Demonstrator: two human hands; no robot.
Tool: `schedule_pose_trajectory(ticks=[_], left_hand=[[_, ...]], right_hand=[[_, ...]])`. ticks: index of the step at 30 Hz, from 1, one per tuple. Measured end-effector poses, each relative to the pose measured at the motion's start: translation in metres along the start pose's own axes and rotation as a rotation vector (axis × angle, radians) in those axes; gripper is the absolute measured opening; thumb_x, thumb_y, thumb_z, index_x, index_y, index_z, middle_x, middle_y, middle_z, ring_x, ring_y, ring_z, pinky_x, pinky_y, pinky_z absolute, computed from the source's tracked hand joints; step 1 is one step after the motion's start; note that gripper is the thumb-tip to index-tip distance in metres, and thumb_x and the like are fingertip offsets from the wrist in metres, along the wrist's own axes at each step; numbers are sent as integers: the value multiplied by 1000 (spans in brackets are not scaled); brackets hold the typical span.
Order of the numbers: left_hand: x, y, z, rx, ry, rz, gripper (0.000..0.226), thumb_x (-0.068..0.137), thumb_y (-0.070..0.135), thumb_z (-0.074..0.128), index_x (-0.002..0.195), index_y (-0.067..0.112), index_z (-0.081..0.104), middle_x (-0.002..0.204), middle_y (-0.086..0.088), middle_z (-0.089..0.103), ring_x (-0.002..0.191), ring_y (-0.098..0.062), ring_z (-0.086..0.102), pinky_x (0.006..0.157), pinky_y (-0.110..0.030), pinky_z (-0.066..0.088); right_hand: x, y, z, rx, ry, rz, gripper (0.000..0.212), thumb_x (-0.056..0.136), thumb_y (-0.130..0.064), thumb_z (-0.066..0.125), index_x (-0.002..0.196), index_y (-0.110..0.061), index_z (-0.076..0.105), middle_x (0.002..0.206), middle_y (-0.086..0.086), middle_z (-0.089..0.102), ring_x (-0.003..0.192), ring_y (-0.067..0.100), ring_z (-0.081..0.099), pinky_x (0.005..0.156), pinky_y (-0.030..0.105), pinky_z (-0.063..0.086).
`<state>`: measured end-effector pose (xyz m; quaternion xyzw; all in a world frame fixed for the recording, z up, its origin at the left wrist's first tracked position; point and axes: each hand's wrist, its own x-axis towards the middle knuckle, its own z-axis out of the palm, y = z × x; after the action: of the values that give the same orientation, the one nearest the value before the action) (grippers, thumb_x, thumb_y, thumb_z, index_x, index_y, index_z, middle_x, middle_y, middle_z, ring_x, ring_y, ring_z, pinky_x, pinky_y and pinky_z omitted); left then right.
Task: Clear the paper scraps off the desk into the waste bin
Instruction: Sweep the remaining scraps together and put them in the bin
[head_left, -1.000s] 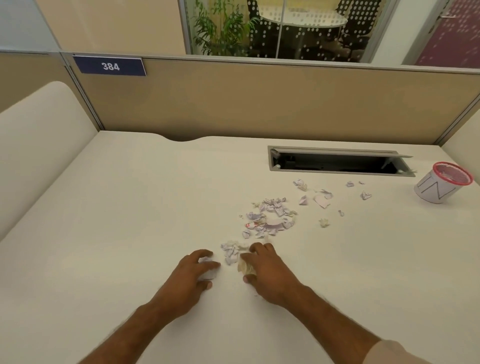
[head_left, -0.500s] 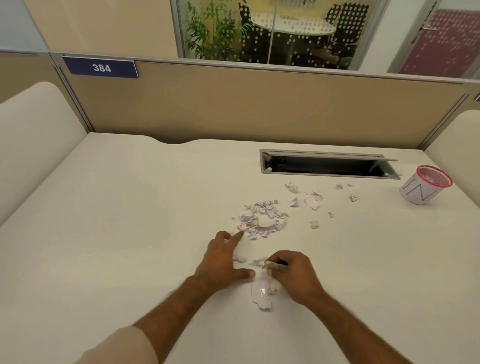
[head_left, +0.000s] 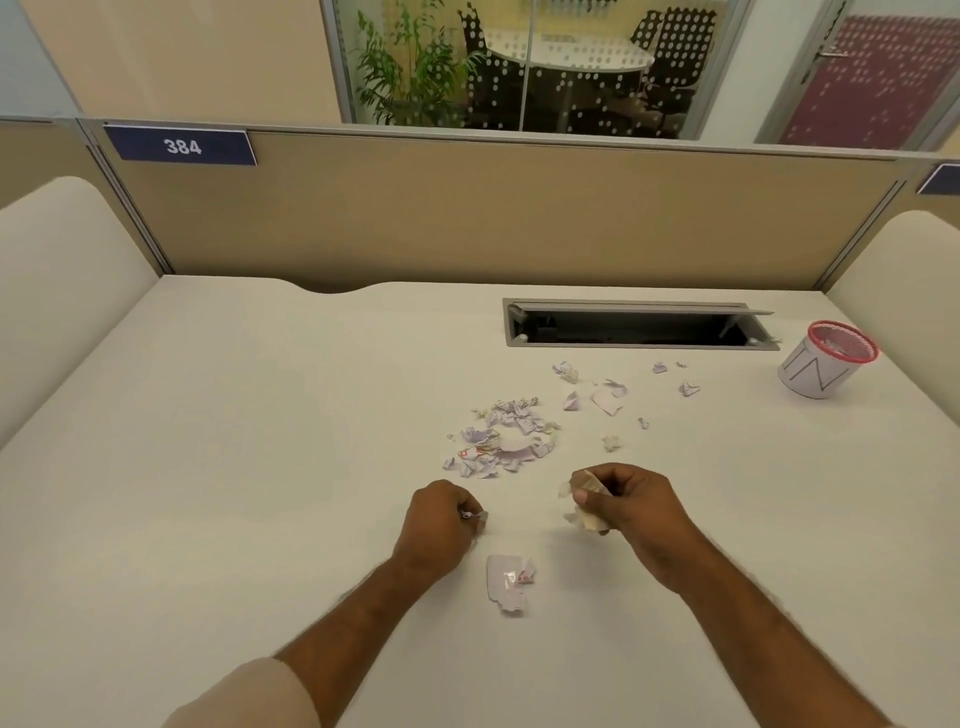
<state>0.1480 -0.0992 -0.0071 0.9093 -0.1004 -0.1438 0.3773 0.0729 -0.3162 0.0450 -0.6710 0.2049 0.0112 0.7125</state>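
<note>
Both hands are now lifting a little off the worktop (head_left: 208, 467). Half a second ago they were low and close together, picking at bits. Now they are moving apart. The left hand (head_left: 436, 525) is pinching a tiny scrap (head_left: 475, 515) between its curled fingers. The right hand (head_left: 631, 501) is gripping a crumpled wad of paper (head_left: 584, 499) in its curled fingers. So a few bits are being gathered up, but nothing here is going in the bin yet.

One flat torn piece (head_left: 506, 582) is lying between the two arms. The big pile of scraps (head_left: 501, 439) is sitting just past the hands, and looser bits (head_left: 605, 395) are trailing off toward the waste bin (head_left: 826, 366). The bin is standing far off at the right edge of the worktop, well apart from the hands. I think most of the job is waiting.

The bin is showing big letters that look like "IN". A blue sign (head_left: 182, 146) on the wall is reading "384".
</note>
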Motion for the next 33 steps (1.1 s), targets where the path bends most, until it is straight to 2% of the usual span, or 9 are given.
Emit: schedule_pose_trajectory(ticks=[2, 4, 9, 14, 19, 25, 29, 31, 33], left_hand=[[-3, 5, -2, -90, 19, -34, 12, 83, 6, 71, 73, 12, 74, 72, -2, 72, 66, -19, 70, 73, -28, 57], [-4, 13, -2, -136, 58, -36, 13, 81, 8, 74, 71, 15, 73, 70, 2, 71, 68, -17, 69, 76, -30, 57], [0, 48, 4, -271, 77, -3, 20, 81, 4, 72, 67, 19, 70, 69, 4, 72, 57, -8, 67, 64, -21, 54], [9, 86, 19, -267, 49, 24, 10, 86, 5, 67, 81, 11, 74, 87, 3, 73, 67, -11, 67, 69, -20, 53], [18, 119, 40, -289, 29, 12, 14, 87, 7, 66, 80, 16, 73, 84, 7, 73, 61, -9, 66, 58, -12, 50], [29, 151, 73, -294, 26, -17, 16, 87, 10, 66, 78, 20, 74, 79, 5, 73, 67, -13, 69, 57, -15, 48], [38, 171, 92, -299, 38, -24, 18, 87, 7, 66, 78, 21, 73, 79, 7, 73, 65, -10, 69, 56, -10, 48], [41, 180, 101, -311, 45, -31, 19, 86, 6, 67, 77, 22, 73, 78, 7, 74, 65, -9, 69, 57, -10, 48], [43, 188, 110, -322, 49, -40, 18, 85, 6, 67, 77, 21, 73, 76, 8, 73, 65, -7, 69, 56, -8, 46]], right_hand=[[-1, -4, -8, 69, 3, 15, 18, 80, 2, 68, 98, 4, 67, 94, 23, 68, 73, 30, 64, 55, 27, 40], [-2, -7, -17, 117, 5, 26, 18, 82, 2, 67, 99, 4, 67, 92, 20, 68, 68, 26, 63, 55, 26, 39], [2, -18, -48, 149, 21, 32, 14, 82, 2, 66, 96, -1, 68, 76, 8, 67, 57, 14, 58, 53, 22, 42], [13, -34, -91, 145, 44, 0, 16, 81, 0, 67, 97, -1, 69, 74, 11, 67, 56, 13, 58, 54, 22, 43], [28, -52, -143, 132, 98, -39, 16, 81, -1, 67, 97, -4, 69, 83, 10, 69, 57, 10, 61, 55, 23, 44], [57, -77, -218, 61, 221, -93, 13, 82, -5, 69, 94, -9, 70, 89, 8, 70, 64, 12, 62, 57, 24, 46], [86, -98, -274, 57, 339, -147, 14, 83, -4, 68, 97, -4, 66, 88, 10, 66, 74, 21, 62, 62, 27, 48], [102, -109, -299, 69, 411, -184, 11, 84, -6, 68, 95, -6, 67, 87, 8, 65, 75, 20, 61, 66, 30, 50], [120, -119, -322, 67, 473, -210, 17, 84, -6, 69, 100, 0, 66, 89, 10, 65, 75, 21, 60, 69, 33, 51]])
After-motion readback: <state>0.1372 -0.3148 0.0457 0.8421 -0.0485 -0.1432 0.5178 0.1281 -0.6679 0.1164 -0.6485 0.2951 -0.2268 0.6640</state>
